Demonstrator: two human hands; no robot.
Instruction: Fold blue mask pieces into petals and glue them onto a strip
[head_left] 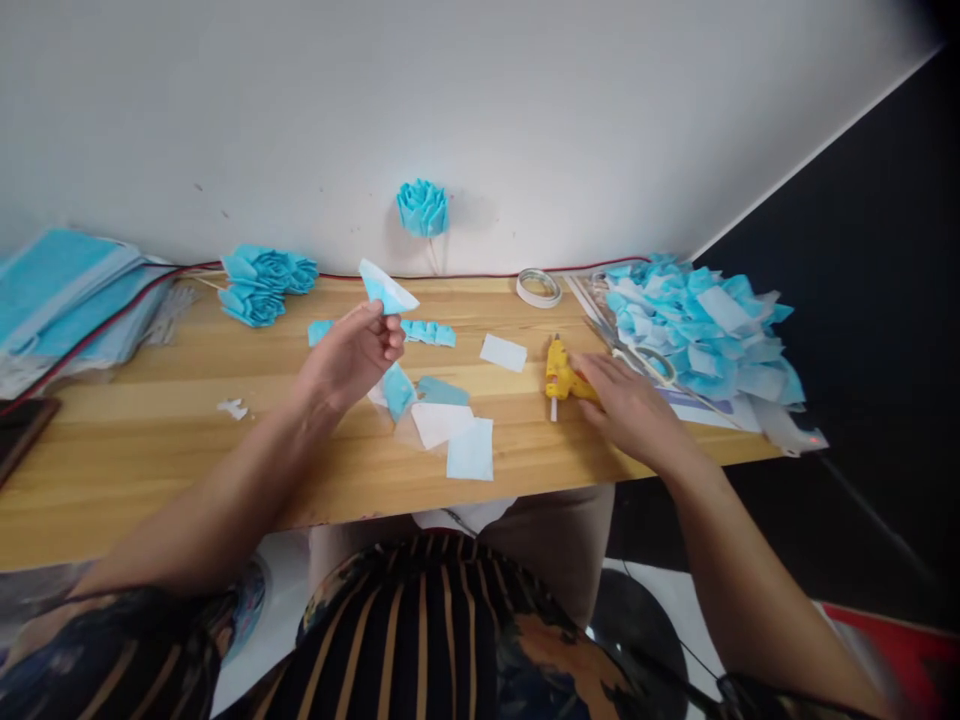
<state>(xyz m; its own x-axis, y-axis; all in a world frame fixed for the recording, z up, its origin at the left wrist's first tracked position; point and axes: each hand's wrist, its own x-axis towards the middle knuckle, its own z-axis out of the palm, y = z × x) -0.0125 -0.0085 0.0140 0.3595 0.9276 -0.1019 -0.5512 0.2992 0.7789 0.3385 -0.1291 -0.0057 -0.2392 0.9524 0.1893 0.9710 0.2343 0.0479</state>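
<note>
My left hand [351, 350] is raised over the table, pinching a folded blue-and-white piece of mask fabric [384, 288] between thumb and fingers. Behind that hand lies a row of folded blue pieces [427, 332], partly hidden by it. My right hand [626, 400] is closed round the handle of a yellow hot glue gun [557, 372], a white glue stick poking out of its rear. Between the hands are several loose squares, among them a pale blue square [471, 450] and a white rectangle [503, 353].
At the back stand blue fabric flowers [262, 283] and a single stemmed flower [423, 208] against the wall. A tape roll [538, 288], scissors [645, 362] and a heap of blue pieces [701, 325] are on the right. Stacked masks [71, 290] lie left, near a red-black cable.
</note>
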